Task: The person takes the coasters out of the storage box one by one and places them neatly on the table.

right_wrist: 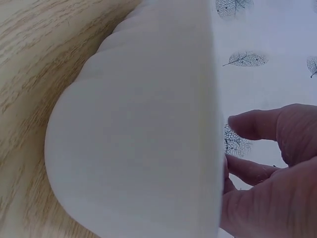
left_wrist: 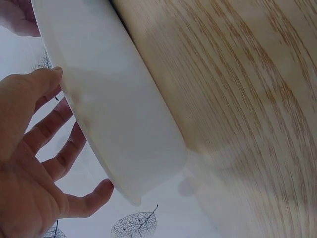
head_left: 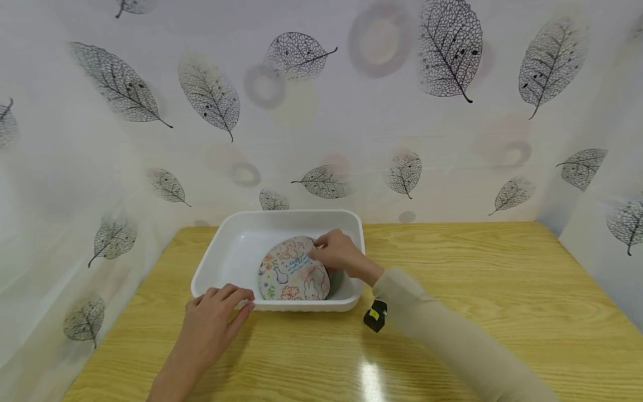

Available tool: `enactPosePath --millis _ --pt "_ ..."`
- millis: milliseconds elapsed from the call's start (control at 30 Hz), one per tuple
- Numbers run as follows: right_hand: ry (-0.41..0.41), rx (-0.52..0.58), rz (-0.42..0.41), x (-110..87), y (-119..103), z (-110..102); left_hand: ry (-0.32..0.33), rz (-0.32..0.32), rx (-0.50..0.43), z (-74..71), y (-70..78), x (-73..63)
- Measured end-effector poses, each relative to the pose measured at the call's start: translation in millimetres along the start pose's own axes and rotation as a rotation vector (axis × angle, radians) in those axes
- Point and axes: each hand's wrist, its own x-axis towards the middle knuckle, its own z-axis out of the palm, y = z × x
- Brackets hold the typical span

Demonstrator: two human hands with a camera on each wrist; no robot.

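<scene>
A white plastic tub (head_left: pixel 228 251) stands on the table. Inside it, leaning toward the right, is a flat rounded pale thing printed with colourful rabbits, flowers and writing (head_left: pixel 288 273); I cannot tell its kind. My right hand (head_left: pixel 339 254) reaches over the tub's right side and pinches its upper right edge. In the right wrist view the tub's wall (right_wrist: pixel 133 129) hides that edge from sight, with only thumb and some fingers showing past the rim. My left hand (head_left: pixel 216 312) rests on the near left rim, its fingers spread along it in the left wrist view.
A small black object with a yellow mark (head_left: pixel 375 315) shows beside the right sleeve cuff. The wood-grain table (head_left: pixel 477 268) extends to both sides of the tub. Behind it hangs a pale curtain (head_left: pixel 321 128) with leaf prints, which also closes off the left and right.
</scene>
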Motion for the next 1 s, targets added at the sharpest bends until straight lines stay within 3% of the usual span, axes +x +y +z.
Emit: enactPosePath --millis 367,567,833,1000 --pt "-0.038 -0.144 -0.075 1.0 0.4 6.8 0.02 -0.002 -0.009 0.2 -0.1 -0.6" --pt "-0.049 -0.151 -0.072 -2.0 -0.3 5.9 0.014 -0.001 -0.012 0.8 0.3 -0.3" --pt "-0.026 -0.061 -0.082 -1.8 2.1 2.7 0.007 -0.01 -0.012 0.5 1.0 0.0" --pt "-0.058 0.073 -0.073 -0.8 3.8 -0.4 0.013 -0.008 -0.01 0.8 1.0 -0.7"
